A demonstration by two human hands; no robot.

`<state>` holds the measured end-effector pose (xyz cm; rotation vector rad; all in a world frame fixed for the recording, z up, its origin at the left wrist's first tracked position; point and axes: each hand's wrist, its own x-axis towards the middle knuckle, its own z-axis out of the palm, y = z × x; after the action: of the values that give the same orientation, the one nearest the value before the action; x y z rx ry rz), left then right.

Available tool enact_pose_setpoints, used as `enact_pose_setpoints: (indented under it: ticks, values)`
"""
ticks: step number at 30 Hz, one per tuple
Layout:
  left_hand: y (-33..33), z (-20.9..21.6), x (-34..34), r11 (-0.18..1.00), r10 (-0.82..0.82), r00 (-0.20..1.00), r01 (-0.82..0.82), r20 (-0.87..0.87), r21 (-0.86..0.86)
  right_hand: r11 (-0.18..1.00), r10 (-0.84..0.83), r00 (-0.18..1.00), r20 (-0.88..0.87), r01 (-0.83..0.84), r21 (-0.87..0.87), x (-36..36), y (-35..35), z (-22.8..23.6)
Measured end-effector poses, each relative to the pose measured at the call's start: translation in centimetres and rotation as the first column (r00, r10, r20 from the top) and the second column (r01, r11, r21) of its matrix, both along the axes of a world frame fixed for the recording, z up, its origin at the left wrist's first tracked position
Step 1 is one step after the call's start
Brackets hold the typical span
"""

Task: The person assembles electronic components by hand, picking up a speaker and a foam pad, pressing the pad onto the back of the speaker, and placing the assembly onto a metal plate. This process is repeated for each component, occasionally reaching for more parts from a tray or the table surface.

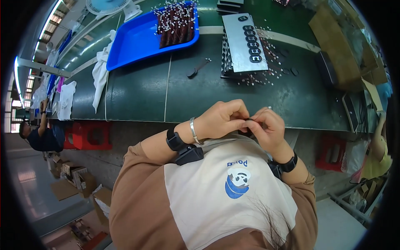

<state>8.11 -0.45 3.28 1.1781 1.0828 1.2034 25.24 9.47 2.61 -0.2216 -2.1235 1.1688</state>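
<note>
Both hands meet close to the chest, just short of the desk [137, 91] edge. The left hand [221, 121] and right hand [266, 127] are pinched narrow on a small dark part [248, 121], fingertips touching across it; most of the part is hidden, so its shape cannot be told beyond being small, dark and roundish.

To do this step well, it seems best to keep the wrists near the body as they are, so the fingers work steadily. The part looks small enough to slip, so a firm pinch with the thumbs on one side and forefingers on the other is likely needed, and any pressing should go straight, not at a slant. Holding it over the lap risks a drop to the floor; working over the desk would be safer.

On the desk, well apart from the hands, lie a metal plate [243, 41] with a row of dark oval rings, a scatter of small white beads [266, 77] around it, a blue tray [137, 41] holding dark red pieces [177, 25], a white cloth [101, 71] and a small dark tool [198, 68].
</note>
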Motion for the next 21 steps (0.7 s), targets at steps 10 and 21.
enact_pose_setpoints:
  ticks: [10, 21]
  values:
    - [-2.0, 1.0, -13.4, 0.850, 0.459, 0.841, -0.510, -0.286, -0.134, 0.950, -0.311, 0.922, 0.231, 0.302, 0.071, 1.3, 6.1, -0.9]
    - [1.6, 1.3, -15.3, 0.785, 0.297, 0.658, -0.581, -0.692, -0.216, 0.901, -0.431, 0.879, 0.205, 0.431, 0.048, 2.2, 7.1, -1.6]
